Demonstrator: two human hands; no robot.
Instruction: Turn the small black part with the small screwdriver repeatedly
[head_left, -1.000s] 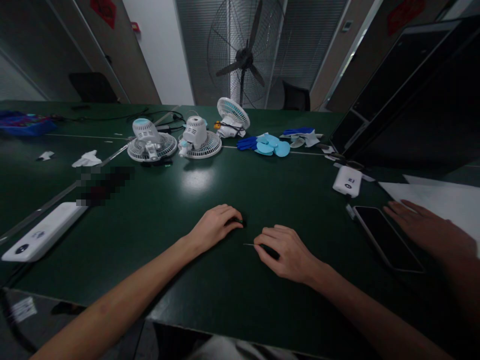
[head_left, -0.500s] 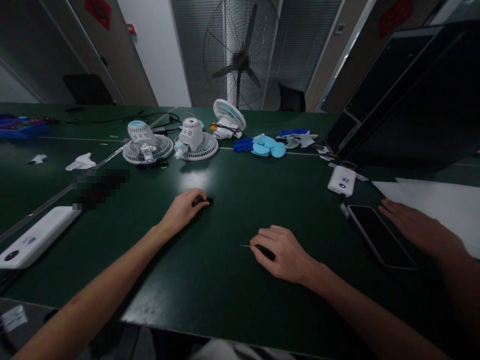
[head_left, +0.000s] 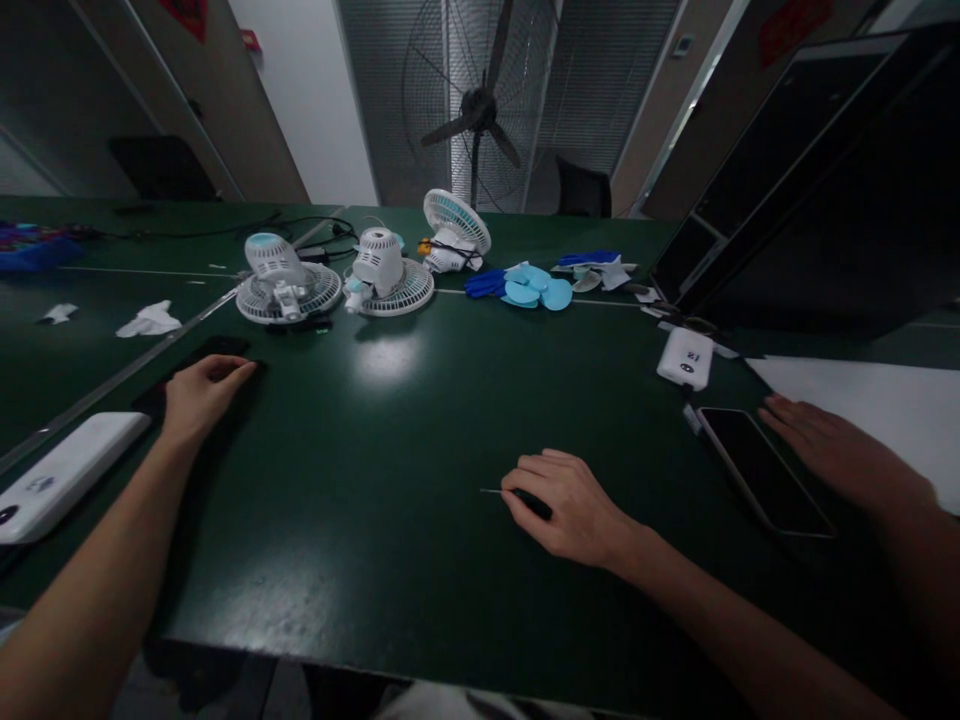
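My left hand (head_left: 201, 398) is at the left of the green table, its fingertips pinched on a small black piece (head_left: 258, 365) that is mostly hidden. Beneath and beside this hand lies a dark flat phone-like object (head_left: 217, 347), and a white elongated device (head_left: 71, 465) sits nearer the left edge. Resting on the table right of centre, my right hand (head_left: 562, 505) is closed around a small screwdriver (head_left: 534, 503). Its black handle is in the palm and its thin metal shaft points left.
Fan heads (head_left: 390, 285) stand along the back, beside light-blue fan blades (head_left: 536, 287) and blue gloves (head_left: 486, 284). On the right are a white power bank (head_left: 685, 358), a phone (head_left: 765, 470), another person's hand (head_left: 847, 450), white paper (head_left: 877, 405) and a large black screen (head_left: 825, 200).
My left hand has swung left from the table's middle to the dark phone-like object. My right hand keeps its place with the screwdriver. The view has shifted slightly.
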